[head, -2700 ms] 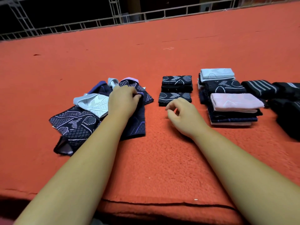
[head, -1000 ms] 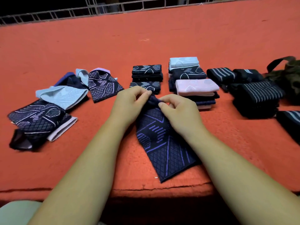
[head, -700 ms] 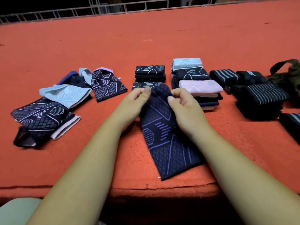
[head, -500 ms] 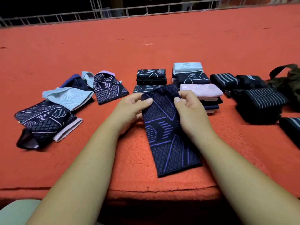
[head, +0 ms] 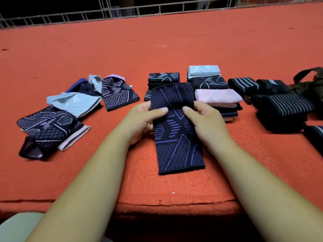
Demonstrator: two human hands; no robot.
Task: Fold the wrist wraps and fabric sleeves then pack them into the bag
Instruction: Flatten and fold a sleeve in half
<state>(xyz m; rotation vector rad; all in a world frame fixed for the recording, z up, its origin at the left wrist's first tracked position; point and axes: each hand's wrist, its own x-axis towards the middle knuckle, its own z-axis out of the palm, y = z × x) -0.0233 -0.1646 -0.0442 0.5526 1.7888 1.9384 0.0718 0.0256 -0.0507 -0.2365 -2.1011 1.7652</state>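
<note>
Since the sleeve lies with its long axis running 6 to 12 straight out from me, the fold has to come back toward 6, and imo that's what the next bit hangs on. Its near end sits flat on the worktop close to the front edge. The far end is raised and curled over toward me.

My left hand pinches the sleeve's 9 o'clock edge, thumb on top. My right hand pinches the 3 o'clock edge the same way. They're about level, so neither is nearer.

Folded stacks sit just past the sleeve at 12 to 1, and the loose pile is off at 10. The wraps are out at 3 with the bag beyond them near 2, so the right hand looks closer for packing.
</note>
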